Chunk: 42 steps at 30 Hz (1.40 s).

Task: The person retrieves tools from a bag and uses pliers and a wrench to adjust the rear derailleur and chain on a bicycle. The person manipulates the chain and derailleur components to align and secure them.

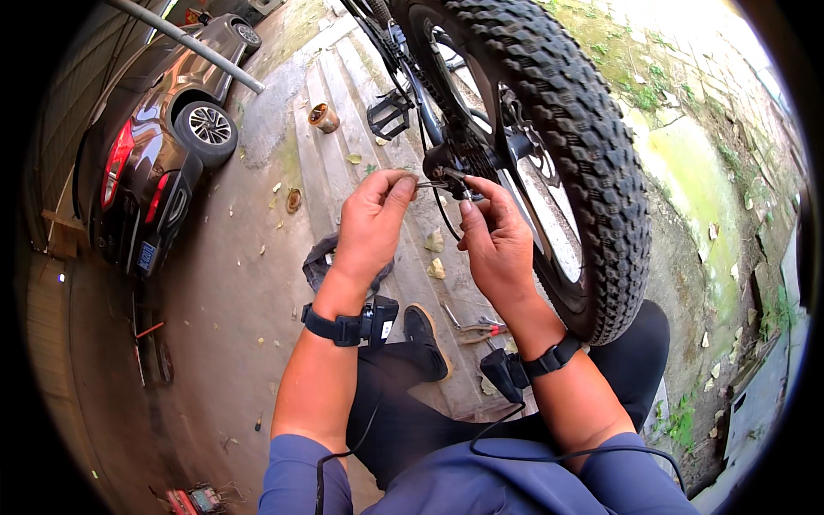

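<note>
A bicycle wheel with a wide knobby tyre (592, 154) stands in front of me, right of my hands. Beside its hub sit the sprockets and a dark rear derailleur (448, 182). My left hand (376, 213) is closed, thumb and forefinger pinching a thin metal piece (427, 184) that points toward the derailleur; whether it is a cable end or a tool, I cannot tell. My right hand (495, 233) is closed on the derailleur from the other side, its thumb and forefinger against a small part. The fingers partly hide the spot where they meet.
Pliers with red grips (482, 331) lie on the ground below my right hand. A pedal (390, 115) sticks out beyond my hands. A rusty can (324, 118) and dark cloth (319, 262) are to the left. A car (159, 146) stands at far left, near a metal pole (193, 45).
</note>
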Tool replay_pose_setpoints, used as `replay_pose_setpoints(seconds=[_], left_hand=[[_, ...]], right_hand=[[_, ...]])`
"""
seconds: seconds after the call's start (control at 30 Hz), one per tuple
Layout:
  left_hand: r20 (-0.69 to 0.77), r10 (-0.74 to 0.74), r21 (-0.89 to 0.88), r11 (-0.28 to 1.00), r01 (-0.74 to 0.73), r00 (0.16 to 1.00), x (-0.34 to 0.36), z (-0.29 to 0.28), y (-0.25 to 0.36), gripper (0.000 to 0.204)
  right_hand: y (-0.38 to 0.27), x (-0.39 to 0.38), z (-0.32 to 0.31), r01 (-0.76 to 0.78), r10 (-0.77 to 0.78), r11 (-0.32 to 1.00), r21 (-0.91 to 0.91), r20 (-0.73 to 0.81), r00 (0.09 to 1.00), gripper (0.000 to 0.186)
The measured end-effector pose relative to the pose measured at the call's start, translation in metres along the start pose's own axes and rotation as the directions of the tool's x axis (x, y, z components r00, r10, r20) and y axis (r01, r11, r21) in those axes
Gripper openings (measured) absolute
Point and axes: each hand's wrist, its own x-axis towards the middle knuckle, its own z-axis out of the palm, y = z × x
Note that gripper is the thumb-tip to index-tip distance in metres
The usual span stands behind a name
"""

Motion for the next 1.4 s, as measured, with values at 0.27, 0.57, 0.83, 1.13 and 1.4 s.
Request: replay_pose_setpoints(seconds=[0.27,0.57,0.83,1.13,1.4], left_hand=[[0.100,0.191,0.081,0.976,-0.200,0.976,-0.018,0.011,-0.011,0.020],[0.105,0.304,-0.037,0.953,-0.302,0.947,-0.014,0.017,-0.031,0.023],[0.100,0.286,-0.164,0.949,-0.268,0.953,-0.008,0.008,-0.054,0.014],[0.136,0.096,-0.201,0.977,-0.067,0.986,0.015,-0.006,-0.071,0.028],[0.106,0.034,-0.294,0.956,-0.001,0.994,0.040,-0.006,-0.070,0.027]], right_hand=[[-0.004,0.002,0.002,0.017,-0.017,1.000,0.015,-0.019,1.000,0.028],[-0.017,0.008,0.005,-0.032,0.034,0.988,-0.150,0.009,0.999,0.030],[-0.014,0.002,0.001,0.040,-0.037,0.980,-0.197,0.016,0.999,0.036],[-0.019,-0.001,0.001,0.044,-0.043,0.961,-0.272,0.010,0.999,0.036],[-0.022,0.001,0.000,0.045,-0.047,0.933,-0.358,0.003,0.999,0.033]])
